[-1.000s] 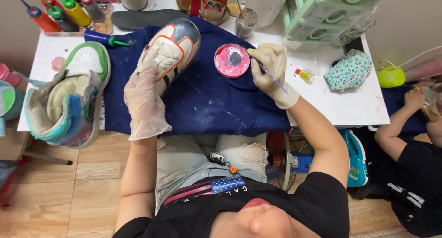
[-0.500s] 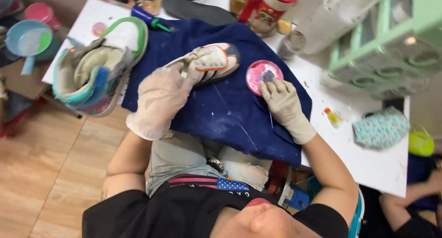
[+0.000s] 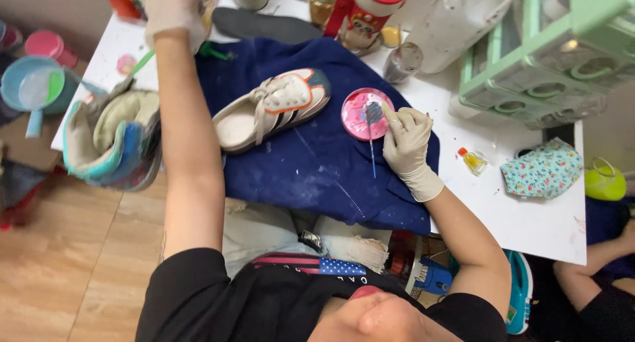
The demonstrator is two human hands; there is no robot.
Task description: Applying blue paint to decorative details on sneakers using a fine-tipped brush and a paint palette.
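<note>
Blue cloth (image 3: 317,176) under white sneaker (image 3: 274,107); right hand (image 3: 407,140) grip holding brush (image 3: 372,153) over pink dish (image 3: 366,114); left hand (image 3: 172,11) grip unclear.

- Bright, even light from above — the white worktop (image 3: 529,203) reads almost blown out at right.
- Shadows are soft and short; a faint one lies under the white shoe (image 3: 271,107) on the blue cloth (image 3: 317,176).
- Mild glare on the pale green drawer unit (image 3: 562,57), upper right.
- The gloved left hand (image 3: 172,11), top left, is smeared by motion and cut by the frame.
- Wide-angle stretch bends the edges — the bottom of the frame is soft.
</note>
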